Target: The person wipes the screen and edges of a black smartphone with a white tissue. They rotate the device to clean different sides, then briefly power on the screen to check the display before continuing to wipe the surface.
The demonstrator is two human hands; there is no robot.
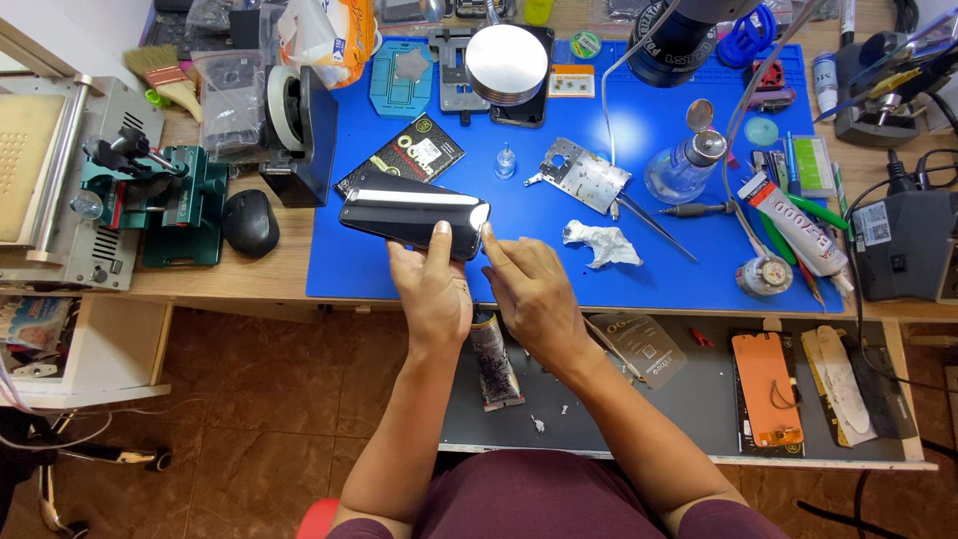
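A black smartphone (411, 214) with a glossy face is held tilted above the blue work mat (559, 269). My left hand (431, 289) grips it from below, thumb pressed on its lower right edge. My right hand (527, 284) is beside it, index fingertip touching the phone's right corner, fingers otherwise loosely curled and holding nothing. Under the phone lies a black packet (414, 152) with printed squares. A crumpled white tissue (599, 243) rests on the mat just right of my right hand.
On the mat lie a metal phone frame plate (581, 176), a clear liquid bottle (687, 164), a glue tube (798, 226), tweezers and a round metal disc (507, 64). A black mouse (249, 222) and green clamp (160, 195) sit left. An orange phone panel (766, 387) lies in the open drawer.
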